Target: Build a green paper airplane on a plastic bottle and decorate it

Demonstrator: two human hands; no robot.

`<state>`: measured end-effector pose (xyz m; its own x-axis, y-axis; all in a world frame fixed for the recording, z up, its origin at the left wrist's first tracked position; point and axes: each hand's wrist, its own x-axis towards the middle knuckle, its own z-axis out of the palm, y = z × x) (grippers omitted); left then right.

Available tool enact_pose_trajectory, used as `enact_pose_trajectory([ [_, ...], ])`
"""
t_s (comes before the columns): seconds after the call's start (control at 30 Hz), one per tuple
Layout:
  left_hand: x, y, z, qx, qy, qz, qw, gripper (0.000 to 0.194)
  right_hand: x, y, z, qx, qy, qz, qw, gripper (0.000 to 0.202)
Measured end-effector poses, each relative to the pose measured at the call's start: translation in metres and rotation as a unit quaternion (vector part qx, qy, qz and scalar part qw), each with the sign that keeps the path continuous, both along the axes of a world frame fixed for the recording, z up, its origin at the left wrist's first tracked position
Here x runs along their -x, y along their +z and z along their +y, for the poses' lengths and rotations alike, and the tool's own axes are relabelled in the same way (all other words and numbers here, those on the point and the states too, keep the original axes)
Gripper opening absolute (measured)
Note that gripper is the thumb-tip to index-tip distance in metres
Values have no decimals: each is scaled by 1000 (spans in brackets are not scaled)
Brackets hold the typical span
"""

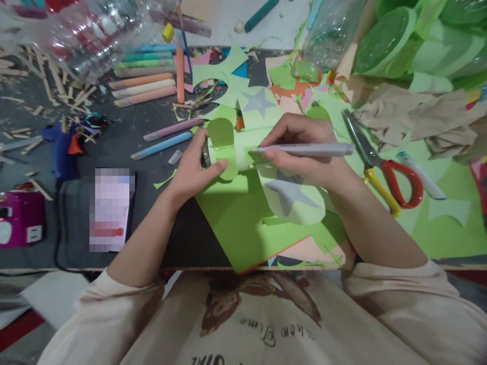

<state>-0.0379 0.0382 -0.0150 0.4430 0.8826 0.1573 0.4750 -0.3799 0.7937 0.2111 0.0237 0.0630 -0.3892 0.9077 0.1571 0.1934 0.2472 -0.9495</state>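
A paper craft model (224,147) lies on its side in front of me, a pale green tube with darker green rounded flaps at its left end. Two rounded pale green pieces with grey stars, such as the lower star fin (291,195), stick out from its sides. My left hand (198,165) grips the flapped left end, thumb on the lower flap. Between the thumb and fingers of my right hand (300,142) is a grey marker (315,149), its tip at a small green rectangle (251,153) on the tube. Beneath lies green paper (228,213).
Red-and-yellow scissors (388,167) lie to the right, near crumpled brown paper (414,116). At the left are a blue glue gun (63,149), a phone (112,210) and a purple box (23,218). Several markers (146,83), paper scraps and plastic bottles (99,35) fill the far side.
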Motion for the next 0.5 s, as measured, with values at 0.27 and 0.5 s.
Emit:
enact_pose_trajectory([
  [0.27,-2,-9,2,-3,24,-66,998,67,1,9,-4,47,-11,-25,999,19],
  [0.5,-3,-6,1,-11,32,-66,997,63,3,-1,-6,11,-19,-17,1000,19],
])
